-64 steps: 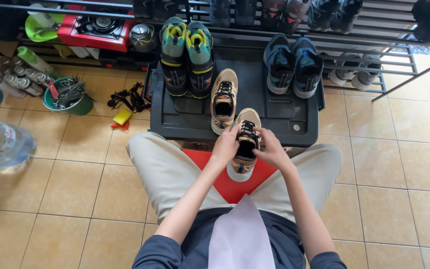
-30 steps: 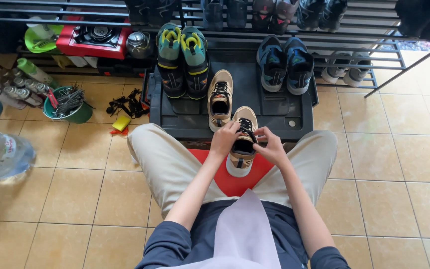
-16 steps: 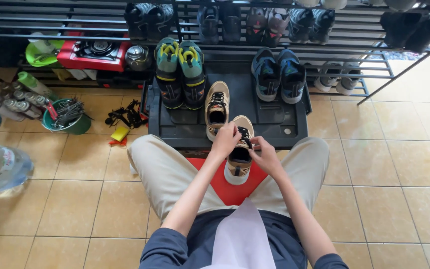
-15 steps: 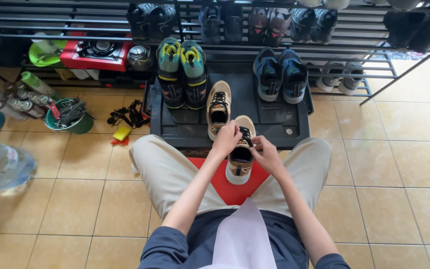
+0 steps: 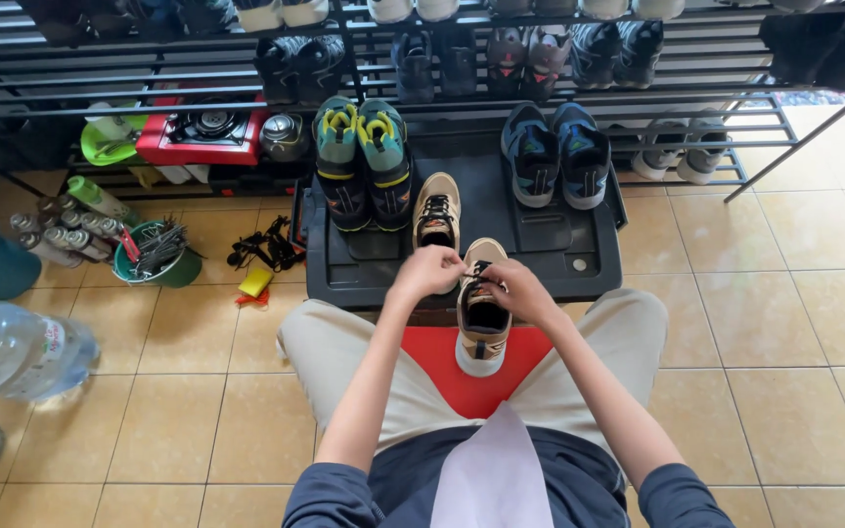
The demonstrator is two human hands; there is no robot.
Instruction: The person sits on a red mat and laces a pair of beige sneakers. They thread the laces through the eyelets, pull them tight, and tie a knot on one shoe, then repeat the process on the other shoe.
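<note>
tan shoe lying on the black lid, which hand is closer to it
Left. The left hand is just below the tan shoe on the lid, almost at its heel. The right hand sits farther off, across the other tan shoe that both hands hold.

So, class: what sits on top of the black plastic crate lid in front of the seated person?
On the black plastic crate lid stand a teal-and-yellow pair, a blue-grey pair and one tan shoe. The lid's near edge is covered by the hands and the held shoe.
</note>
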